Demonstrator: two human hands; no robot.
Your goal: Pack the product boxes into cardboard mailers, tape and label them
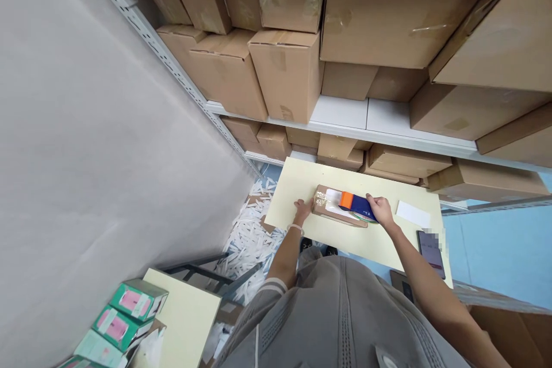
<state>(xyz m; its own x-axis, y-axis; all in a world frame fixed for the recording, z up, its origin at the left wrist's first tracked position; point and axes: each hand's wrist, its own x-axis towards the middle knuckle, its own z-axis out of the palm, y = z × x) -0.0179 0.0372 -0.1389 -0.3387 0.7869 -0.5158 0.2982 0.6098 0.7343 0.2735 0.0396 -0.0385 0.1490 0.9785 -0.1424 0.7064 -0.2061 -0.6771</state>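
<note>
A small brown cardboard box [318, 198] lies on the pale yellow table, clear tape shining over its left end and a white label on top. My right hand [381, 210] is closed around a blue tape dispenser [361, 205] with an orange front part [346, 200]. The dispenser rests on or just above the right half of the box; I cannot tell which. At the box's left end is my left hand [303, 208], fingers apart, its fingertips touching or very close to the cardboard.
To the right on the table [280, 195] are a white paper stack [413, 214] and a phone [430, 253]. Shelves of cardboard boxes [284, 69] stand ahead. White paper strips [250, 236] cover the floor at left. Green boxes [129, 302] sit on another table at lower left.
</note>
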